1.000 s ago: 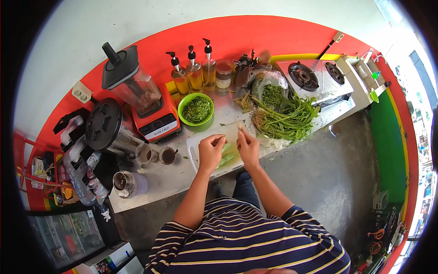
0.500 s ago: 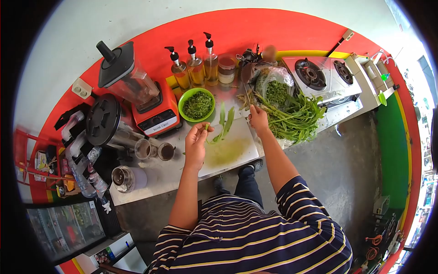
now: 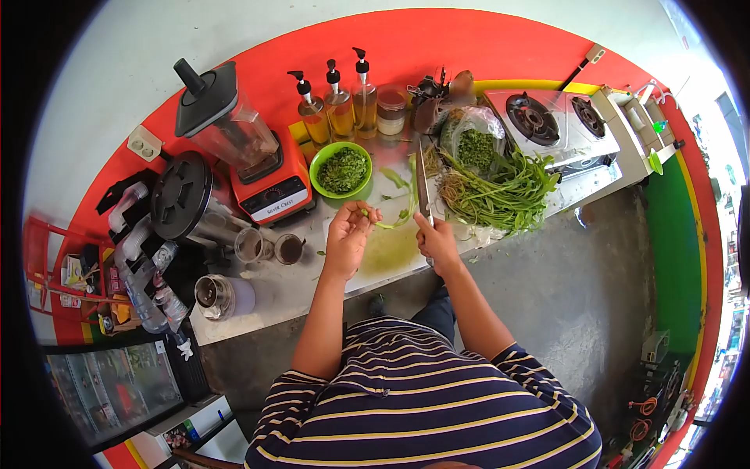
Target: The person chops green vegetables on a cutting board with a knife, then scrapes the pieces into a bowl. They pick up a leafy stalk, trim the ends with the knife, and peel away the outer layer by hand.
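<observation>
My left hand is over the left part of the cutting board, its fingertips pinched on the end of a leafy green stem. The stem stretches right, toward the blade. In my right hand is a knife, held upright with its blade pointing away from me. A loose green leaf lies on the white cutting board, which has a green stain. Beyond my left hand stands a green bowl of chopped greens. To the right of the knife lies a heap of leafy greens with roots.
A red blender, pump bottles and a lidded jar line the back. Two cups and a metal-topped container stand left. Right are a plastic bag of greens and a gas stove.
My right hand has moved left and toward me, bringing the knife over the board, where its blade now shows plainly. My left hand has shifted slightly right. The leaves have moved.
</observation>
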Available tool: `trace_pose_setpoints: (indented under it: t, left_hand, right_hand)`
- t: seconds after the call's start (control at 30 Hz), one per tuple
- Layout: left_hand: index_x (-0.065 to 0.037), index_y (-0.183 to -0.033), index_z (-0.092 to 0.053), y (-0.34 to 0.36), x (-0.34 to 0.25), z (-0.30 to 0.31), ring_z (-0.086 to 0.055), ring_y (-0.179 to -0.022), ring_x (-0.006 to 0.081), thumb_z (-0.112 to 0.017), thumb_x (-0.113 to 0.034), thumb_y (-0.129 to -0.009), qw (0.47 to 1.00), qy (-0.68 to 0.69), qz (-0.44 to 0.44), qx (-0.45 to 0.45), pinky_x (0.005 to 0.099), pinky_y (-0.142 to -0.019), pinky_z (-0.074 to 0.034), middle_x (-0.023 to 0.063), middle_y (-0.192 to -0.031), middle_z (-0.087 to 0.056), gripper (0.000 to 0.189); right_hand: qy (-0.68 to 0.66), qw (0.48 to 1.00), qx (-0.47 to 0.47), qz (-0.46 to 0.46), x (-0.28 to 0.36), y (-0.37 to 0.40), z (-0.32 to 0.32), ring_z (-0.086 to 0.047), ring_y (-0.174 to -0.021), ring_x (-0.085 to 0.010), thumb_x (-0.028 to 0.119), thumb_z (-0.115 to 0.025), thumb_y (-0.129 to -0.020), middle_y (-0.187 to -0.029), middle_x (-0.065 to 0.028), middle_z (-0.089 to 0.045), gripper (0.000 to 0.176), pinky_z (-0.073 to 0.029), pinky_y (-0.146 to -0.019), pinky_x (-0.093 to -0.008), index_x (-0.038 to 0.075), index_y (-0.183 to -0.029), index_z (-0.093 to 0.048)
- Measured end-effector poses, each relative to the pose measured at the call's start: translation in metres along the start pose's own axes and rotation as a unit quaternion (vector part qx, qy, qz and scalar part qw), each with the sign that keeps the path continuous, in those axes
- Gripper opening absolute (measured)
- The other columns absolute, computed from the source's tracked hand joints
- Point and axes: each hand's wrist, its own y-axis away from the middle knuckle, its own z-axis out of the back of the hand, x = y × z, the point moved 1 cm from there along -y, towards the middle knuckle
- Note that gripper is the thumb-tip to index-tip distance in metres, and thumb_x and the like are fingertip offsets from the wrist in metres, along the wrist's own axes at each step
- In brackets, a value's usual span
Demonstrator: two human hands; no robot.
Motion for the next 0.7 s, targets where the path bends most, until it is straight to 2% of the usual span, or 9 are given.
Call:
trace_pose_setpoints:
  t: [0.17,0.33,0.37,0.47,0.5,0.53,0.57,0.63,0.7]
  left_hand:
    - [-0.002,-0.114,-0.055,0.0,-0.01,-0.004,-0.058,-0.108,0.0199,-0.054,0.004,-0.094,0.994,0.078,0.019,0.071,0.0372,-0.106,-0.042,0.0073,-0.103,-0.06,0.021]
    - [0.006,-0.111,-0.063,0.0,-0.038,-0.006,-0.061,-0.112,0.0261,-0.057,-0.002,-0.087,0.977,0.096,0.122,0.144,0.0403,-0.105,-0.043,0.0148,-0.109,-0.068,0.027]
    - [0.006,-0.111,-0.063,0.0,-0.04,-0.006,-0.061,-0.112,0.0261,-0.057,-0.002,-0.087,0.978,0.096,0.118,0.143,0.0403,-0.105,-0.043,0.0148,-0.109,-0.068,0.027]
    - [0.002,-0.116,-0.067,0.002,-0.04,-0.008,-0.061,-0.115,0.0243,-0.061,-0.004,-0.085,0.979,0.025,0.195,0.055,0.0413,-0.104,-0.043,0.0145,-0.108,-0.07,0.032]
    - [-0.001,-0.113,-0.069,0.004,-0.04,-0.012,-0.062,-0.112,0.0237,-0.063,-0.009,-0.085,0.965,-0.207,0.138,0.081,0.0415,-0.102,-0.043,0.013,-0.107,-0.071,0.029]
    - [-0.004,-0.111,-0.071,0.006,-0.041,-0.018,-0.064,-0.109,0.023,-0.066,-0.014,-0.086,0.896,-0.427,0.074,0.102,0.0418,-0.1,-0.043,0.0115,-0.106,-0.071,0.027]
    - [-0.004,-0.111,-0.071,0.009,-0.042,-0.022,-0.064,-0.109,0.023,-0.066,-0.014,-0.086,0.896,-0.426,0.075,0.102,0.0418,-0.1,-0.043,0.0115,-0.106,-0.071,0.027]
    - [-0.008,-0.107,-0.074,0.012,-0.046,-0.032,-0.066,-0.1,0.0247,-0.071,-0.021,-0.086,0.717,-0.688,-0.007,0.112,0.0424,-0.095,-0.043,0.0095,-0.105,-0.072,0.025]
    - [-0.009,-0.106,-0.074,0.011,-0.043,-0.042,-0.065,-0.097,0.026,-0.072,-0.02,-0.085,0.725,-0.68,-0.025,0.106,0.0421,-0.094,-0.043,0.009,-0.103,-0.072,0.024]
  right_hand:
    - [-0.093,0.995,0.031,0.015,0.009,-0.01,-0.005,-0.043,-0.044,-0.0084,0.026,-0.065,-0.097,-0.061,0.0,-0.051,0.025,-0.029,-0.04,-0.0249,0.006,-0.087,-0.056]
    - [-0.073,0.994,0.018,0.073,0.032,-0.01,-0.004,-0.043,-0.045,-0.0088,0.021,-0.063,-0.097,-0.063,-0.0004,-0.053,0.019,-0.031,-0.04,-0.0246,0.005,-0.089,-0.058]
    - [-0.054,0.994,0.017,0.092,0.035,-0.011,-0.004,-0.043,-0.045,-0.0089,0.021,-0.063,-0.098,-0.062,-0.0001,-0.052,0.018,-0.032,-0.041,-0.0242,0.004,-0.093,-0.06]
    - [-0.001,0.991,0.016,0.136,0.046,0.0,-0.011,-0.045,-0.046,-0.0079,0.02,-0.064,-0.097,-0.06,-0.0003,-0.054,0.023,-0.033,-0.041,-0.0241,0.006,-0.08,-0.057]
    - [0.02,0.987,0.01,0.158,0.047,0.003,-0.013,-0.045,-0.045,-0.0076,0.019,-0.064,-0.097,-0.058,-0.0005,-0.054,0.027,-0.033,-0.041,-0.0245,0.006,-0.075,-0.056]
    - [0.021,0.987,0.01,0.159,0.048,0.006,-0.015,-0.045,-0.045,-0.0076,0.019,-0.064,-0.097,-0.058,-0.0005,-0.054,0.027,-0.033,-0.041,-0.0245,0.006,-0.075,-0.056]
    - [0.029,0.986,0.009,0.166,0.049,0.01,-0.017,-0.046,-0.046,-0.0074,0.019,-0.064,-0.096,-0.059,-0.0005,-0.054,0.027,-0.033,-0.041,-0.0243,0.006,-0.075,-0.055]
    - [0.037,0.984,0.007,0.172,0.05,0.015,-0.021,-0.046,-0.046,-0.0073,0.019,-0.064,-0.096,-0.059,-0.0005,-0.055,0.027,-0.034,-0.042,-0.0241,0.006,-0.075,-0.055]
    - [0.033,0.987,0.007,0.158,0.051,0.019,-0.027,-0.046,-0.046,-0.0072,0.019,-0.065,-0.096,-0.059,-0.0008,-0.055,0.027,-0.034,-0.042,-0.024,0.006,-0.074,-0.055]
